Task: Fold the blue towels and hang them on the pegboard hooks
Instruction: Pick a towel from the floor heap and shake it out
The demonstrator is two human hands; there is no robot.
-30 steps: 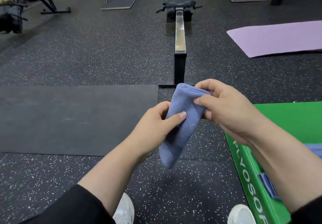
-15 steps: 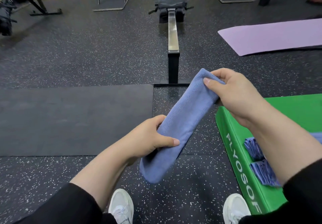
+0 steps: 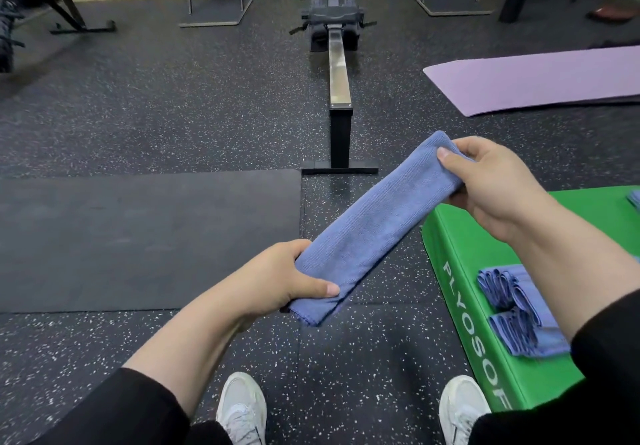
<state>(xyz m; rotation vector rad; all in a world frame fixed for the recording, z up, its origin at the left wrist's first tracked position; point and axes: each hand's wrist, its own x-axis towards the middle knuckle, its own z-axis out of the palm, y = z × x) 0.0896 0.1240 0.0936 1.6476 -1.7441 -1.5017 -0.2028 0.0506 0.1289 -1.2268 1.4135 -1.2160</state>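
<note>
While left hand (image 3: 277, 280) and right hand (image 3: 491, 181) pinch one folded blue towel (image 3: 374, 223) by its ends, two folded towels (image 3: 519, 309) sit at green plyo box (image 3: 460, 237) front edge.

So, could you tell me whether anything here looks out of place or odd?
Nothing stands out: both hands hold the folded towel by its ends, and folded towels lie on the green box.

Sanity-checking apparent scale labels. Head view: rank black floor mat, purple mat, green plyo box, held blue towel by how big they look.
1. black floor mat
2. purple mat and green plyo box: both cropped, too close to rank; the box is nearer the camera
3. held blue towel
</note>
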